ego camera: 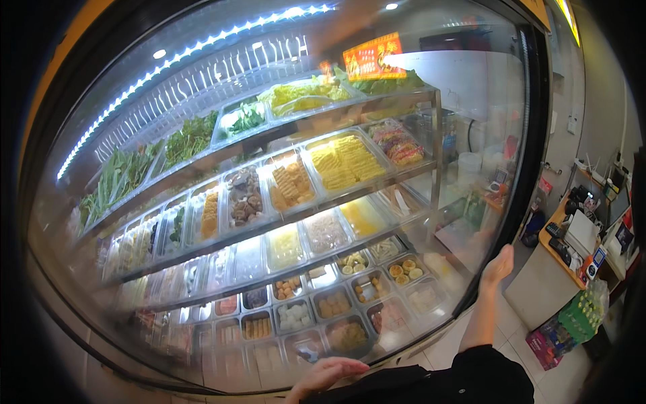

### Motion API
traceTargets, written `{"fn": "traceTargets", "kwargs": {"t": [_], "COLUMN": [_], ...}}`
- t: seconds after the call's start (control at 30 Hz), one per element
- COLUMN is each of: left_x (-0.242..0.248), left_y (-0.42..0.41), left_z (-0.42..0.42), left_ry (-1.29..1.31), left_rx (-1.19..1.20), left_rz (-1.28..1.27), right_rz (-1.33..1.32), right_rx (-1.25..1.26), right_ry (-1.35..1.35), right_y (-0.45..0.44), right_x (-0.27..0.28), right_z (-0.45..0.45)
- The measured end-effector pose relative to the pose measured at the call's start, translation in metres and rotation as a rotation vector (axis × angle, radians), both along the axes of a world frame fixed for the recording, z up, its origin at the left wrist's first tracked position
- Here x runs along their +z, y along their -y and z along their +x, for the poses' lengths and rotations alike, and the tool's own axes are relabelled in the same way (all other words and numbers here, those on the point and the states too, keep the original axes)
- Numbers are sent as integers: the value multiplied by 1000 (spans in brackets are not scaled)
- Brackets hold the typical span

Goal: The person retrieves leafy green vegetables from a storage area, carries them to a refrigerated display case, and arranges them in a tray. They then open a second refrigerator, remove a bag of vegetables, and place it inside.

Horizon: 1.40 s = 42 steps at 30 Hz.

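Note:
A glass-fronted refrigerated display case [477,298] with a black frame fills most of the view before me. My right hand [498,263] is raised at the frame's lower right side. Its fingers point up and overlap the black edge; whether they grip it is unclear. Low at the bottom, my left hand [333,371] lies flat in front of the case's lower edge, with nothing visible in it. Behind the glass, tiered shelves bear leafy greens [194,136], yellow folded sheets [345,161], mushrooms [246,199] and round golden pieces [405,271] in clear or metal trays.
To the right stands a wood-topped counter [547,235] with a card terminal [599,256], a phone and cables. On the tiled floor [444,348] beside it sit green-capped bottles [580,313] in a pack. A red and yellow sign [374,56] shows at the case's top.

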<state>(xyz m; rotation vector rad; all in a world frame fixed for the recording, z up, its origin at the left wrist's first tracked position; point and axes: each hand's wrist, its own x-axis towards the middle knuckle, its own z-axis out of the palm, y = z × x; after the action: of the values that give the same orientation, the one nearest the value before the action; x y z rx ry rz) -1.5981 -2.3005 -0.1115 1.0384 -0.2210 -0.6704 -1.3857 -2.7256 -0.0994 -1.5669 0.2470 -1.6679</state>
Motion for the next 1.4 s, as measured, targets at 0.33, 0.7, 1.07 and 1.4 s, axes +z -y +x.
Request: {"fn": "traceTargets", "kwargs": {"t": [0.33,0.7,1.07,1.4], "left_x": [70,121,135,136], "left_y": [39,19,-24,-38], "left_z": [-1,-37,-11,146], "left_ry": [535,735,1110,482], "left_rx": [-242,203,407,1236], "left_rz": [-151,213,277,-291], "right_rz": [-748,-1010,-1317,-1086], "right_rx": [816,1738,2297,1134], "right_ry": [-1,465,600,295], "right_y": [-208,-379,-461,-396], "right_x": [-1,-19,3,227], "right_z": [-125,-128,-112,125]}}
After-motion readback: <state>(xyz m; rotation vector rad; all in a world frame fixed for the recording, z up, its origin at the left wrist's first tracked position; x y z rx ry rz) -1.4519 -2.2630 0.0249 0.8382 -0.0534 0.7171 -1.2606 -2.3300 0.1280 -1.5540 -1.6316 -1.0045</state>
